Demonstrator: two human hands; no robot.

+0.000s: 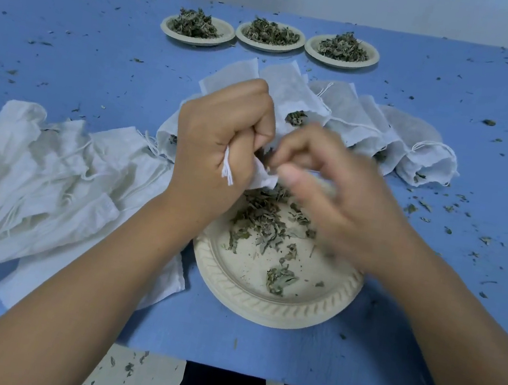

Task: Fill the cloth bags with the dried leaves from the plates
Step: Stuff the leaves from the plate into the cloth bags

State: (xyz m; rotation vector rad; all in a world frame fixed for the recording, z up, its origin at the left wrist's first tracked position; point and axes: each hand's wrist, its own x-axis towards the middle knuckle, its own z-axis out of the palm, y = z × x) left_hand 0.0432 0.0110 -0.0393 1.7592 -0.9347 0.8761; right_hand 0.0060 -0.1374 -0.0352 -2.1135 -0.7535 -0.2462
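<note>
Currently: cloth bag (261, 177) is bunched in the left hand (220, 144), gripped in a fist above the far-left rim of the near plate (262, 305). The bag mouth pokes out rightward, facing the right hand (327, 196). That hand is blurred, fingers curled at the mouth; cannot tell whether it pinches leaves. Dried leaves (258, 219) lie just below both hands. Filled bags (371, 127) lie beyond, empty bags (34, 172) left, three heaped plates (269, 46) far. Blue table (99, 70) crumb-littered; pale wall behind.
</note>
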